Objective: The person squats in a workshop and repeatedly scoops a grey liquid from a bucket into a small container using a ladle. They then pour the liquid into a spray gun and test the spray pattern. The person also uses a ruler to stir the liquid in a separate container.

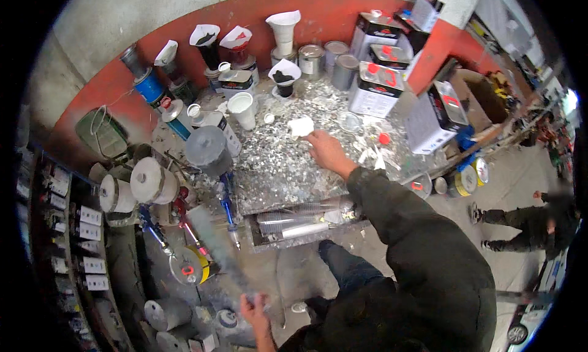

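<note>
On the paint-spattered bench (269, 168), my right hand (329, 153) reaches forward, its fingers closed on a crumpled white wipe (301, 127). Low on the left, my left hand (255, 314) grips the lower end of a long, flat, greyish stick (214, 242). Motion smears this stick, so its exact kind is hard to make out. Left of the wipe lies a small white cap (269, 118), and a white plastic cup (242, 110) stands beyond it. A dark-stained cup lined with a paper filter (284, 76) is farther back. A clear round lid (350, 122) and a red cap (384, 138) lie to the right.
Metal solvent cans (375, 90) and round paint tins (311, 61) line the back. Spray guns with cups (211, 150) hang along the left edge. An open drawer (306, 226) of clear cups sits below the bench top. At the right, another person (527, 223) stands on the floor.
</note>
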A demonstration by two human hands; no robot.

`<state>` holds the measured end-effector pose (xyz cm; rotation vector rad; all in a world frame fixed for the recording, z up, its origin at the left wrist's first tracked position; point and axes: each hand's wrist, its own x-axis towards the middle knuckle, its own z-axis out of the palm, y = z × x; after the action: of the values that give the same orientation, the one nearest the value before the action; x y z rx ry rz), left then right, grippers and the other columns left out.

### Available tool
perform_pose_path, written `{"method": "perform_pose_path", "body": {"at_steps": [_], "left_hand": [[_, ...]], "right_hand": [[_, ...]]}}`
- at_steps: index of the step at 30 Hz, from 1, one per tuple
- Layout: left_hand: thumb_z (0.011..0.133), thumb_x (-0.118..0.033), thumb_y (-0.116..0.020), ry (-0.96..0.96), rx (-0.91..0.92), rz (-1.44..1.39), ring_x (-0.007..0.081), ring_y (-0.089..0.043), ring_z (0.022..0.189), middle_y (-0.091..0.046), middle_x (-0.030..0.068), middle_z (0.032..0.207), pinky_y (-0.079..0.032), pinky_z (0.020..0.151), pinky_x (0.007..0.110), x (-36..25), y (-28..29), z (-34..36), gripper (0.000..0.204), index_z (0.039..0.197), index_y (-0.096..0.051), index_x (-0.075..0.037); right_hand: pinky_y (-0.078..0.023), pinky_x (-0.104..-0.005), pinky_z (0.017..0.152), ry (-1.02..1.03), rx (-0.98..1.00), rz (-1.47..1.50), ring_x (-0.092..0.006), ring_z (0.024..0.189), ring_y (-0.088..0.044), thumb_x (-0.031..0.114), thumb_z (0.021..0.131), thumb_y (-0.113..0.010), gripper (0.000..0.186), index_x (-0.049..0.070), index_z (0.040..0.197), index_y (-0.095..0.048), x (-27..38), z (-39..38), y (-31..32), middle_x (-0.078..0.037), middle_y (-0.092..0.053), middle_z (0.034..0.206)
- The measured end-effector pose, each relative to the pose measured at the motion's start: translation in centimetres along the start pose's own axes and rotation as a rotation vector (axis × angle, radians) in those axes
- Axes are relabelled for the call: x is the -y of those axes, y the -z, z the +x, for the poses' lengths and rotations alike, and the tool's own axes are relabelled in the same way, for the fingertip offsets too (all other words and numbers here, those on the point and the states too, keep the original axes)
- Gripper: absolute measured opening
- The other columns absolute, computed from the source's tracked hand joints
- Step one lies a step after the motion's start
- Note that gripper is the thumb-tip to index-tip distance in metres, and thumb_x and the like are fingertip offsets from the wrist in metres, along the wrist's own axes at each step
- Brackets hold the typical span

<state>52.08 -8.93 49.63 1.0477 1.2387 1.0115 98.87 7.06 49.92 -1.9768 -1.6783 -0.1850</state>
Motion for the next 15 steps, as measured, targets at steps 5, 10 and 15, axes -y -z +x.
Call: {"method": "perform_pose_path", "body": {"at_steps": [5,10,15], "left_hand": [[0.093,-0.01,-0.057,0.139,0.187,-0.037,0.0108,-0.057,0.065,-0.065,0.0052,0.084,-0.046,0.058,0.026,-4.7,-12.1,3.9,0.008,0.097,-0.056,-0.003],[0.095,-0.013,-0.055,0.186,0.249,-0.002,0.01,-0.053,0.061,-0.061,0.0042,0.077,-0.042,0.058,0.025,-8.4,-20.4,9.1,0.01,0.095,-0.055,-0.003],[0.096,-0.012,-0.052,0.204,0.392,0.03,0.0095,-0.05,0.058,-0.059,0.0029,0.073,-0.041,0.054,0.024,-8.8,-26.3,13.8,0.009,0.096,-0.055,-0.003]], "right_hand": [[-0.05,-0.0417,0.074,0.082,0.207,-0.184,-0.0306,0.09,-0.06,0.012,0.077,-0.063,0.017,0.008,0.093,-0.068,-3.6,6.8,-4.8,-0.011,-0.061,0.09],[-0.051,-0.0407,0.056,-0.614,0.277,0.648,-0.0268,0.065,-0.065,0.021,0.084,-0.059,0.022,0.001,0.081,-0.068,-4.8,6.8,-2.4,-0.01,-0.067,0.073],[-0.048,-0.0322,0.053,-0.913,0.626,1.562,-0.0162,0.065,-0.061,0.024,0.089,-0.056,0.025,0.001,0.087,-0.067,0.4,0.5,3.6,-0.006,-0.065,0.077]]}}
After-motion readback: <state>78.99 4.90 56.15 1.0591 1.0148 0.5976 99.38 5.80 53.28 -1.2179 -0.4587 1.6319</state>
